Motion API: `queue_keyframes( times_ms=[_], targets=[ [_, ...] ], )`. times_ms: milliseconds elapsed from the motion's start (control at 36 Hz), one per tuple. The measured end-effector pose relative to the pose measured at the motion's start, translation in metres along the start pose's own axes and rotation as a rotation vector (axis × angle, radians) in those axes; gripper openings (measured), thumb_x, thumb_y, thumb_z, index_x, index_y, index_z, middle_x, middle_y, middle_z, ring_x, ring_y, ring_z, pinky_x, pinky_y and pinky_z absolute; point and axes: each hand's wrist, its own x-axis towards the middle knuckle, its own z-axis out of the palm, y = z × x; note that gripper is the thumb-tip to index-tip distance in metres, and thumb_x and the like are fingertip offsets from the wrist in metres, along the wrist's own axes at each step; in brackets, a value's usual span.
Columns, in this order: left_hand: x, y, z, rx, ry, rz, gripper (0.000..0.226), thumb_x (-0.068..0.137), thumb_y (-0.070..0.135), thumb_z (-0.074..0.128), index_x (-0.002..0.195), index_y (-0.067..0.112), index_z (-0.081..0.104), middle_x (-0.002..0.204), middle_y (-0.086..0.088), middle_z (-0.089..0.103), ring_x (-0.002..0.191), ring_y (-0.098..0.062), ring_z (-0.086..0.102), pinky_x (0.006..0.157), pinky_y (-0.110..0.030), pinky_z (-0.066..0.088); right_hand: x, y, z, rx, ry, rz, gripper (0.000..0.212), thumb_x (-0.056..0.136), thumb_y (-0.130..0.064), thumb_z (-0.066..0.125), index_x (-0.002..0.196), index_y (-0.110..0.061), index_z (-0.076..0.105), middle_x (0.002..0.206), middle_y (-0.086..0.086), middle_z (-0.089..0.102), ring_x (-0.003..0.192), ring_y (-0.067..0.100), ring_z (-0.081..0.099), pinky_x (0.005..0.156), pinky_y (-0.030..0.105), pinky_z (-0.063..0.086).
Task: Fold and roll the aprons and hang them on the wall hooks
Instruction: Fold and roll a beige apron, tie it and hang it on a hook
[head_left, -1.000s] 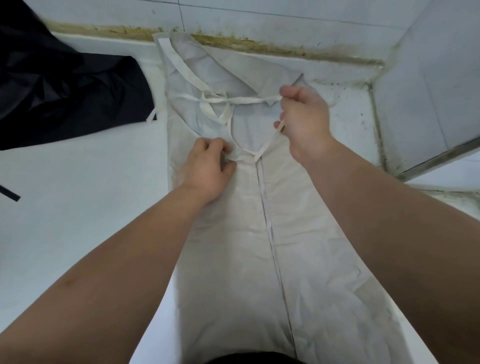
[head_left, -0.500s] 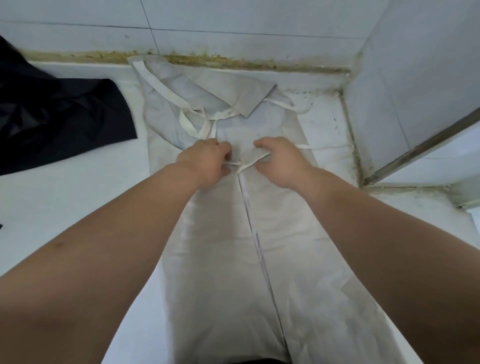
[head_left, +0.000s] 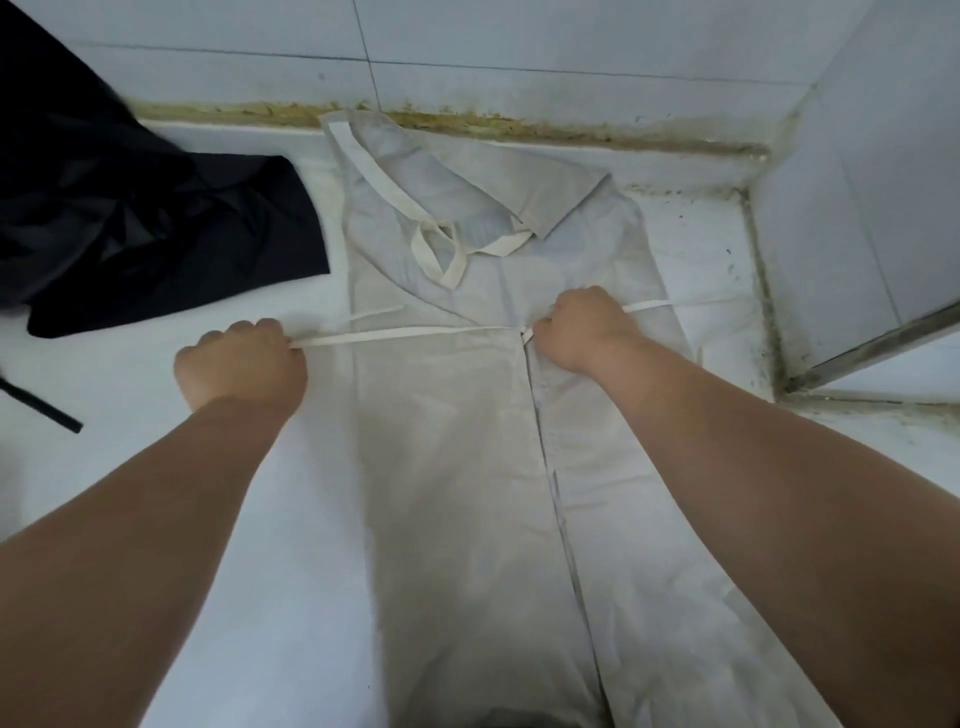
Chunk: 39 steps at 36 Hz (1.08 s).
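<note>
Strap (head_left: 405, 334) ends hidden in the gripping left hand (head_left: 241, 364) and right hand (head_left: 582, 327) (apron (head_left: 457, 493) hem cropped below).

We have the beige apron (head_left: 457, 467) lying flat, folded lengthwise, on the white counter (head_left: 156, 395). Just off the apron's left edge, our left hand (head_left: 241, 364) grips the waist tie (head_left: 405, 335). The tie runs taut across the apron to our right hand (head_left: 582, 327), which is fisted on it at the apron's middle seam. The neck strap (head_left: 441, 254) loops near the apron's top. A black cloth (head_left: 156, 223) lies left of the apron.
</note>
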Motion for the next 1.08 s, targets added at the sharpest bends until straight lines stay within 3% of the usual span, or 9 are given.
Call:
queue_keyframes(
  times_ms=[83,194,250,306,389,500,583,861,1083],
  targets=[
    [-0.005,-0.005,-0.001,0.075,-0.104,-0.108,0.03,0.09,0.013,0.044,0.119,0.01,0.052,0.11,-0.01,0.056,0.105,-0.029,0.051,0.077,-0.035,0.032,-0.002,-0.001,-0.003,-0.006,0.02,0.024,0.037,0.094,-0.028,0.044,0.119,-0.003,0.055,0.126,0.017,0.054,0.113,0.033,0.054,0.082,0.031,0.042],
    [-0.008,0.009,-0.014,0.005,-0.222,-0.128,0.059,0.086,0.019,0.055,0.14,0.013,0.031,0.137,-0.015,0.034,0.124,-0.032,0.035,0.091,-0.04,0.035,-0.004,0.004,-0.011,0.006,0.053,0.045,0.036,0.09,-0.022,0.048,0.122,-0.007,0.05,0.126,0.015,0.051,0.114,0.033,0.052,0.086,0.034,0.042],
    [-0.007,0.027,-0.024,-0.087,-0.242,-0.017,0.067,0.085,0.025,0.058,0.144,0.02,0.026,0.15,-0.014,0.016,0.134,-0.035,0.021,0.102,-0.044,0.029,-0.003,0.008,-0.016,0.021,0.106,0.031,0.039,0.09,-0.021,0.047,0.127,-0.009,0.049,0.129,0.015,0.046,0.117,0.033,0.05,0.09,0.035,0.042],
    [-0.009,0.049,-0.035,-0.198,-0.114,0.175,0.063,0.083,0.022,0.059,0.141,0.026,0.033,0.153,-0.008,0.013,0.139,-0.032,0.013,0.107,-0.045,0.02,0.0,0.013,-0.018,0.057,0.156,-0.009,0.041,0.093,-0.019,0.045,0.134,-0.014,0.047,0.134,0.014,0.042,0.119,0.033,0.048,0.094,0.036,0.041],
    [-0.008,0.079,-0.044,-0.502,0.057,0.41,0.05,0.089,0.013,0.05,0.136,0.028,0.048,0.148,0.0,0.033,0.135,-0.028,0.025,0.108,-0.04,0.021,0.005,0.018,-0.016,0.092,0.115,-0.136,0.041,0.097,-0.019,0.043,0.138,-0.022,0.047,0.137,0.013,0.04,0.119,0.032,0.049,0.097,0.034,0.04],
    [-0.004,0.11,-0.04,-0.547,-0.136,0.606,0.037,0.094,0.03,0.054,0.131,0.025,0.054,0.134,-0.003,0.047,0.127,-0.029,0.038,0.104,-0.043,0.035,0.007,0.021,-0.01,-0.003,-0.034,-0.222,0.042,0.095,-0.03,0.051,0.138,-0.027,0.048,0.138,0.012,0.036,0.124,0.031,0.045,0.106,0.036,0.036],
    [-0.003,0.12,-0.032,-0.421,-0.177,0.58,0.037,0.09,0.045,0.058,0.123,0.028,0.054,0.127,-0.001,0.046,0.124,-0.025,0.037,0.099,-0.04,0.031,0.006,0.023,-0.008,0.019,-0.038,-0.228,0.042,0.093,-0.03,0.057,0.134,-0.024,0.052,0.138,0.011,0.035,0.124,0.029,0.045,0.106,0.032,0.035],
    [0.002,0.132,-0.026,-0.362,-0.12,0.528,0.027,0.094,0.046,0.05,0.11,0.027,0.057,0.123,-0.003,0.046,0.123,-0.027,0.033,0.095,-0.041,0.025,0.006,0.029,-0.002,0.087,-0.006,-0.254,0.044,0.092,-0.036,0.056,0.134,-0.025,0.05,0.143,0.007,0.031,0.132,0.025,0.036,0.109,0.029,0.027],
    [-0.001,0.137,-0.019,-0.486,-0.079,0.475,0.018,0.094,0.041,0.052,0.103,0.026,0.057,0.121,-0.003,0.049,0.123,-0.029,0.035,0.1,-0.04,0.025,-0.004,0.033,0.005,0.077,-0.005,-0.287,0.078,0.075,-0.047,0.073,0.143,-0.026,0.039,0.149,0.005,0.025,0.138,0.023,0.027,0.113,0.036,0.026]
  ],
)
